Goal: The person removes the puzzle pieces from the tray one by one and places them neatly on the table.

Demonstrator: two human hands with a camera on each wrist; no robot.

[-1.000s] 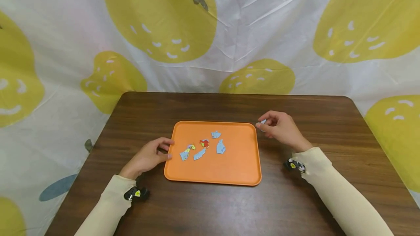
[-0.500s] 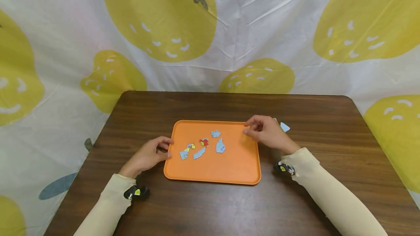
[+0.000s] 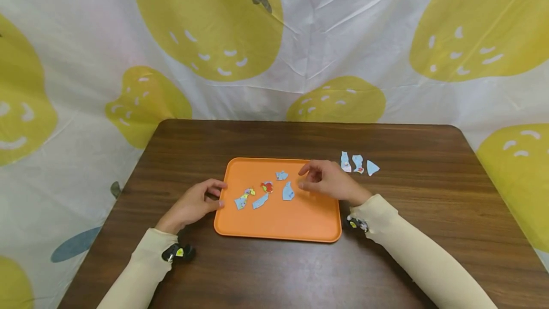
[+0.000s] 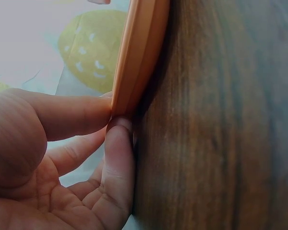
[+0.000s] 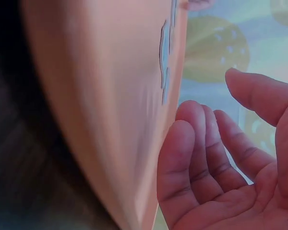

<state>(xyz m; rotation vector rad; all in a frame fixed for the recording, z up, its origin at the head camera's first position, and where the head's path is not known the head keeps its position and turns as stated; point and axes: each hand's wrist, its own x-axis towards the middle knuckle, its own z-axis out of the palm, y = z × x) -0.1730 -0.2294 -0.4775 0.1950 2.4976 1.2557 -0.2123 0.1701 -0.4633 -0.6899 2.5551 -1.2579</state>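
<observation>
An orange tray [image 3: 279,225] lies on the table, with several flat, irregular puzzle pieces on it. Among them are a blue piece [image 3: 288,191], a red one [image 3: 267,187], a blue strip [image 3: 260,201] and a yellow-and-blue piece [image 3: 243,200]. My left hand [image 3: 193,204] pinches the tray's left rim [image 4: 122,91] between thumb and fingers. Over the tray's right part hovers my right hand [image 3: 332,181], just right of the blue piece. In the right wrist view its fingers [image 5: 175,158] are loosely bent, thumb apart, with nothing between them.
Three more light-blue pieces lie in a row on the wooden table [image 3: 411,156] beyond the tray's upper right corner: a left one [image 3: 345,161], a middle one [image 3: 357,163] and a triangular one [image 3: 372,168]. A lemon-print curtain [image 3: 317,51] hangs behind the table.
My right hand has let go of a light-blue piece beside the tray's upper right corner and moved left over the tray, uncovering the row of three. My left hand stays at the rim.
</observation>
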